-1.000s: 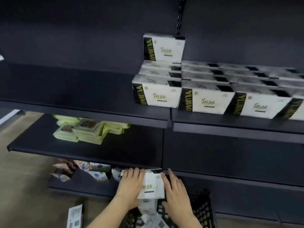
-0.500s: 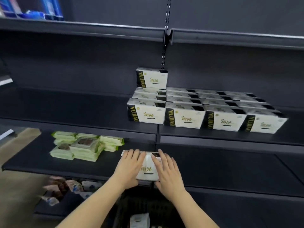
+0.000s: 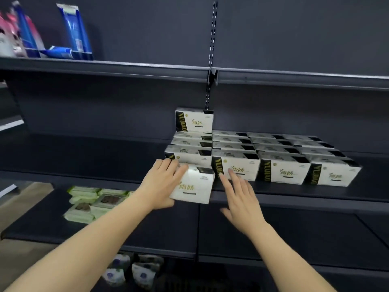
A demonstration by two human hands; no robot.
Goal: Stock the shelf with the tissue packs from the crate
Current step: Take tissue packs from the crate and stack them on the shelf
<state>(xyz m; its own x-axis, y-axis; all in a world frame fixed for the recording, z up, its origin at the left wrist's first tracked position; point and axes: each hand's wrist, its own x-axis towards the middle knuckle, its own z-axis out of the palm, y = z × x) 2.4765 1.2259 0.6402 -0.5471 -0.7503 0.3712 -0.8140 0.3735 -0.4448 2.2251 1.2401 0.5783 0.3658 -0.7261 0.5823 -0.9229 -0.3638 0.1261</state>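
My left hand (image 3: 162, 184) holds a white tissue pack (image 3: 194, 187) by its left side, at the front edge of the dark middle shelf (image 3: 84, 157). The pack sits just in front of the leftmost column of stocked packs. My right hand (image 3: 240, 197) is off the pack, fingers spread, just right of it and below the front row. Several rows of white and black tissue packs (image 3: 282, 169) fill the shelf to the right. One more pack (image 3: 194, 121) stands on top of the left column at the back. The crate shows only as a dark patch at the bottom edge.
Green wet-wipe packs (image 3: 92, 203) lie on the lower shelf at left. Small pouches (image 3: 134, 270) sit on the bottom shelf. Blue and pink packages (image 3: 69, 30) stand on the top shelf at left. The middle shelf left of the tissue packs is bare.
Both hands lifted the pack from the crate up to the middle shelf's front edge. My right hand has let go of it and moved right; my view tilted upward.
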